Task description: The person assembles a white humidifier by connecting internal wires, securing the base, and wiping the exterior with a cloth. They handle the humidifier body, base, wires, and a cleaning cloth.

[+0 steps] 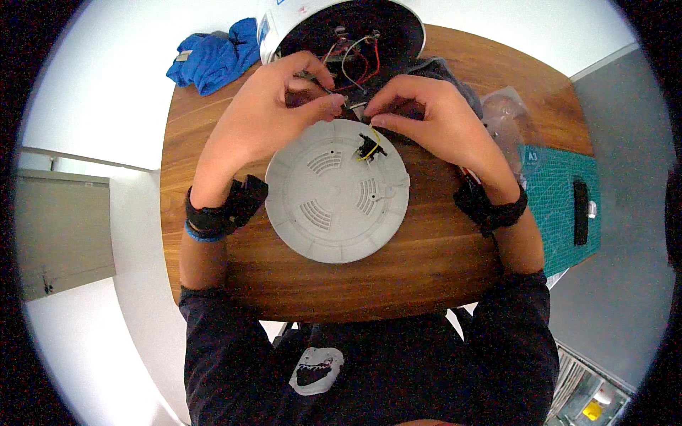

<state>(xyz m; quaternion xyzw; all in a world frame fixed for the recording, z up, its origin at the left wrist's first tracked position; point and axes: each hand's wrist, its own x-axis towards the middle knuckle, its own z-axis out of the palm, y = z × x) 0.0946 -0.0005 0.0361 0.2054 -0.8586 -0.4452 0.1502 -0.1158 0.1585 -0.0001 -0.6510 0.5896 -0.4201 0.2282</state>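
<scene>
A round white plastic base cover with slotted vents lies on the table in front of me. Near its upper right edge sits a small black part, with a yellow wire running up from it. My right hand is closed in a pinch where that wire meets its fingertips. Across from it, above the cover's far left edge, my left hand pinches a thin wire end, partly hidden by the fingers. Beyond both hands, a white round appliance body lies with its dark open underside facing me, red and pale wires inside.
A blue cloth lies at the far left of the wooden table. On the right are a dark grey cloth, a clear plastic piece and a green cutting mat bearing a black elongated object.
</scene>
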